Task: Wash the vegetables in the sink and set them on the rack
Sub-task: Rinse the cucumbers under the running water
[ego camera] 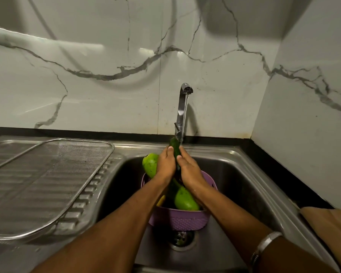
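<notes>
The marble wall fills twelve o'clock, the steel sink sits at centre, and the mesh rack lies on the drainboard at nine o'clock, well apart from the hands. In the sink a purple basket stands over the drain, holding pale green gourds, partly hidden by both forearms. At centre the left hand and right hand curl their fingers round a dark cucumber, upright under water running from the tap; a bangle rings the right arm at five o'clock.
</notes>
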`<move>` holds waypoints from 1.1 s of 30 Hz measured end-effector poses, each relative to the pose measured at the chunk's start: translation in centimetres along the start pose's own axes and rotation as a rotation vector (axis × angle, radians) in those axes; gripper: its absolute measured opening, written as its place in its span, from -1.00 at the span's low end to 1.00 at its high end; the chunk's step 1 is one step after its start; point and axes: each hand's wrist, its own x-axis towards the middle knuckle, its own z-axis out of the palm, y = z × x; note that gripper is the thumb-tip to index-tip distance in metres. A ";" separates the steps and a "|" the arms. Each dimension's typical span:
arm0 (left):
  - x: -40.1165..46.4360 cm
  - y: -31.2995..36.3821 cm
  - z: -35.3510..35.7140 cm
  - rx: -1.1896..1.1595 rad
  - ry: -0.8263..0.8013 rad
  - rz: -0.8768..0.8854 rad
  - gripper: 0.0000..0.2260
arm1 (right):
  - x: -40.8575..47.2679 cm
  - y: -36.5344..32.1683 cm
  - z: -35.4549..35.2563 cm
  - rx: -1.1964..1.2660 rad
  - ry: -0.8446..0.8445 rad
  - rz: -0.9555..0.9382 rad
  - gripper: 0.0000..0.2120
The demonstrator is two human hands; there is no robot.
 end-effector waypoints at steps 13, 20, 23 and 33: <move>-0.3 0.0 0.5 -0.001 0.019 0.018 -0.73 | 0.7 0.5 0.1 -0.062 0.066 -0.043 -0.55; -2.1 0.4 1.1 -0.014 0.048 0.023 -0.75 | 0.8 -0.8 0.2 -0.020 0.074 -0.019 -0.60; -1.2 0.8 0.5 -0.057 0.078 0.019 -0.68 | 0.3 0.4 0.7 -0.117 0.037 -0.031 -0.59; -1.8 0.3 0.5 0.040 -0.037 0.147 -0.68 | 1.9 1.2 -2.0 0.157 0.071 0.281 -0.55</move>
